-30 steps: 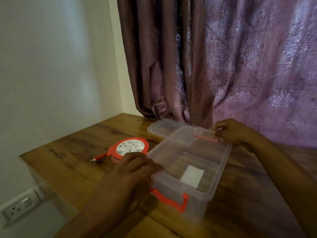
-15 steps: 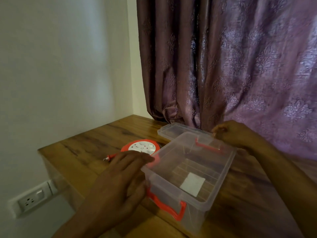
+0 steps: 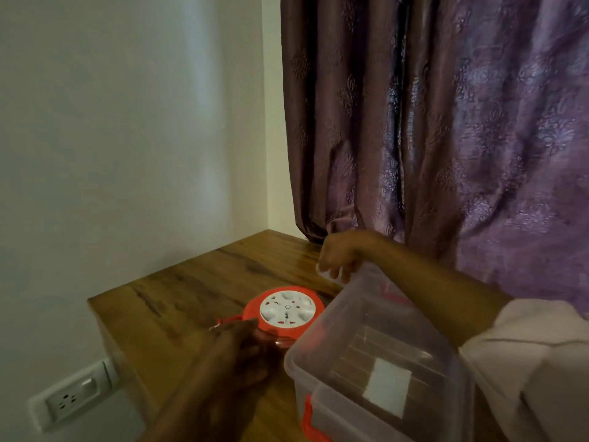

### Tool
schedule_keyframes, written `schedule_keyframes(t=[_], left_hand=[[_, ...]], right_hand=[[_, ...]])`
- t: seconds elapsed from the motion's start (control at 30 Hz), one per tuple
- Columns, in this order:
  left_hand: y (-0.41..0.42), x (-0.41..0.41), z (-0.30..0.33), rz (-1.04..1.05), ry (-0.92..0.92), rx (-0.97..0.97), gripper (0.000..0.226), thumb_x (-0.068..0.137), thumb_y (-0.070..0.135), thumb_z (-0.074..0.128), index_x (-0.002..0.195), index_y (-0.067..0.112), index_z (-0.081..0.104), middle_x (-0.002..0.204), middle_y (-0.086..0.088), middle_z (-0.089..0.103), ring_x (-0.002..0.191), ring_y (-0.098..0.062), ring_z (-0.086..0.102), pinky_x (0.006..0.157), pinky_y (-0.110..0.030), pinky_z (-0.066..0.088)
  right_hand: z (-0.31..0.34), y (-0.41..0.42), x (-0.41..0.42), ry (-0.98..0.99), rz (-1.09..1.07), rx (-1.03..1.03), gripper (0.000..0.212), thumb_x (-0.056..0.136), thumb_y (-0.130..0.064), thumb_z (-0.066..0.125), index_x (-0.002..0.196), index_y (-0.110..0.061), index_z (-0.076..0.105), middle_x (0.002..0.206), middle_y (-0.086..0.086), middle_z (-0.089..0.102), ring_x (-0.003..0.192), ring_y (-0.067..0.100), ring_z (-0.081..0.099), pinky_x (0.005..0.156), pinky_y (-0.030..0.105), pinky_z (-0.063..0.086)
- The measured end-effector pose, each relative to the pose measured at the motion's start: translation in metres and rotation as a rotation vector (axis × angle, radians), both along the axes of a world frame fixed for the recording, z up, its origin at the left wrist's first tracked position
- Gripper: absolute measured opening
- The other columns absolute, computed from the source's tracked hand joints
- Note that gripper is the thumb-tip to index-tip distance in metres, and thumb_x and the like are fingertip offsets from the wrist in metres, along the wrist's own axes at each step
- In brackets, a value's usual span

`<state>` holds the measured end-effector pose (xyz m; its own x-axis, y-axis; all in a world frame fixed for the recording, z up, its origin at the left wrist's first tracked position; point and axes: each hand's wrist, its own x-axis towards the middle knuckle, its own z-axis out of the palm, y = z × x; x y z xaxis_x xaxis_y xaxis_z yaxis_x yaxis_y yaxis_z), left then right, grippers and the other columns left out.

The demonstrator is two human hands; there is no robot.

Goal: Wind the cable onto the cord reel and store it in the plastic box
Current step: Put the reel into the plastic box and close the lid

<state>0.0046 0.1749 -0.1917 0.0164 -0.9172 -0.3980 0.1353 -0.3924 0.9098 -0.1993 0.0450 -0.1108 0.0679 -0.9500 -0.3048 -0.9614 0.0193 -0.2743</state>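
Two hands out over the wooden table point(image 3: 191, 291). Left hand point(image 3: 236, 349) down by the red cord reel point(image 3: 287, 314), fingers stretched toward its near edge, blurry, can't tell if touching yet; likely going for a hold. Reel flat on the table, white socket face up, just beside the plastic box point(image 3: 376, 355). Cable not plain to see, probably wound in already. Right hand point(image 3: 341, 256) across the box, fingers curled on the clear lid point(image 3: 328, 272) at the back, likely moving it out of the way. Box open, so a free way in for the reel
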Motion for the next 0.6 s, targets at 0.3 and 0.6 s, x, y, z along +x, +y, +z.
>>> schedule_keyframes(t=[0.3,0.6], left_hand=[[-0.009,-0.002,-0.008,0.034,0.214,0.103,0.042,0.084,0.031,0.07,0.119,0.009,0.064,0.109,-0.02,0.071,0.099,-0.038,0.068,0.093,-0.053,0.054],[-0.006,-0.011,0.008,0.133,0.125,-0.263,0.03,0.091,0.026,0.06,0.117,0.013,0.064,0.103,-0.015,0.075,0.086,-0.028,0.072,0.058,-0.033,0.057]], right_hand=[[-0.041,-0.03,0.025,0.054,-0.002,0.274,0.043,0.094,-0.027,0.052,0.127,0.002,0.049,0.121,0.019,0.057,0.097,0.029,0.061,0.083,0.037,0.049],[-0.019,-0.017,0.027,-0.247,-0.024,-0.059,0.034,0.083,-0.011,0.068,0.114,0.002,0.058,0.109,0.019,0.064,0.094,0.03,0.065,0.075,0.042,0.057]])
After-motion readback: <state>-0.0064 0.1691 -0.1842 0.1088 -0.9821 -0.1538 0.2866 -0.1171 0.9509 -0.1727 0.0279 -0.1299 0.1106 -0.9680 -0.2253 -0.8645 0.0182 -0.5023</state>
